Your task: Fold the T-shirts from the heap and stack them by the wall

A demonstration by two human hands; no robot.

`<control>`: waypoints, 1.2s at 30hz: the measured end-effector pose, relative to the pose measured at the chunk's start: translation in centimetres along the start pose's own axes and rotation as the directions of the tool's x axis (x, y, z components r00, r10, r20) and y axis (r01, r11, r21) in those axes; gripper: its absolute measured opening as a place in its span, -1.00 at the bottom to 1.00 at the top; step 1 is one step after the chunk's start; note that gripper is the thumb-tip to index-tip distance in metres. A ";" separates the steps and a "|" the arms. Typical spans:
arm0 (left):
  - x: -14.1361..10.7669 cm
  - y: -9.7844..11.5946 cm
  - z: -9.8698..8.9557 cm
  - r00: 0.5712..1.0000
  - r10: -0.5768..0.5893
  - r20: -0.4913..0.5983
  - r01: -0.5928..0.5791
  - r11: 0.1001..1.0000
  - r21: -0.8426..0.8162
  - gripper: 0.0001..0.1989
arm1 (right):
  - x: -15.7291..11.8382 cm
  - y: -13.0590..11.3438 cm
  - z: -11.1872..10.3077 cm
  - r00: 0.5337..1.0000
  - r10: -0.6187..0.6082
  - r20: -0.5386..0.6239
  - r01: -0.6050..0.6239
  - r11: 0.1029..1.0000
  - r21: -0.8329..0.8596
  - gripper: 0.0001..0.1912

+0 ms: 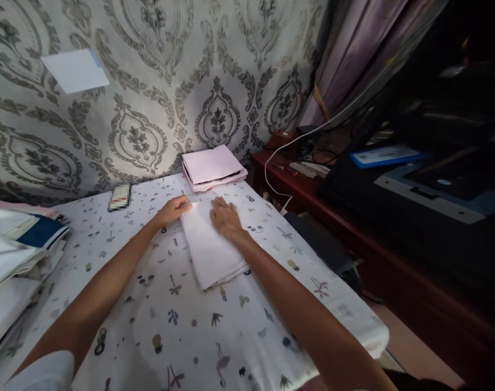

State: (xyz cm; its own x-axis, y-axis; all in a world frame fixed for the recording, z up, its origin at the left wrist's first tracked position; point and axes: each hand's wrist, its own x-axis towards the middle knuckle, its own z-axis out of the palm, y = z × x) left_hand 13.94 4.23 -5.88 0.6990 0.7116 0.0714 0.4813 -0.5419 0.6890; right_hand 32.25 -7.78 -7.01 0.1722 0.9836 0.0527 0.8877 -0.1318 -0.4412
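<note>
A white folded cloth, made of several layers, lies flat on the printed cover in front of me. At its far left corner, my left hand pinches the edge between thumb and fingers. My right hand rests palm down on the cloth's far right part, its fingers stretched out and slightly spread. Just beyond both hands sits a stack of folded pink cloth against the wall.
A phone lies on the patterned cover at the back left. White garments are piled at the left edge. To the right stand a dark red desk and a white cable.
</note>
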 end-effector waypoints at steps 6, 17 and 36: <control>-0.9 -1.2 -0.6 0.996 0.069 -0.050 -0.046 0.930 0.364 -0.73 | 0.2 0.3 0.4 1.000 -0.027 -0.003 0.027 0.999 -0.017 -0.48; -9.7 7.8 2.7 0.908 0.411 0.079 -0.413 0.851 0.324 -0.74 | -4.3 1.4 -2.1 0.976 -0.217 0.004 0.217 0.976 0.015 -0.61; -17.0 11.3 8.2 0.980 0.136 0.147 -0.200 0.699 0.687 -0.82 | -7.6 -1.5 -4.2 0.962 -0.265 0.064 0.270 0.960 -0.075 -0.57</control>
State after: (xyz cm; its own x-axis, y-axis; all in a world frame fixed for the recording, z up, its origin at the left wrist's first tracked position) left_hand 11.88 -17.69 -5.22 0.8278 0.5580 0.0577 0.5600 -0.8280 -0.0277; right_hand 31.41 -15.61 -3.00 -0.0975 0.9891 0.1102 0.9306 0.1298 -0.3422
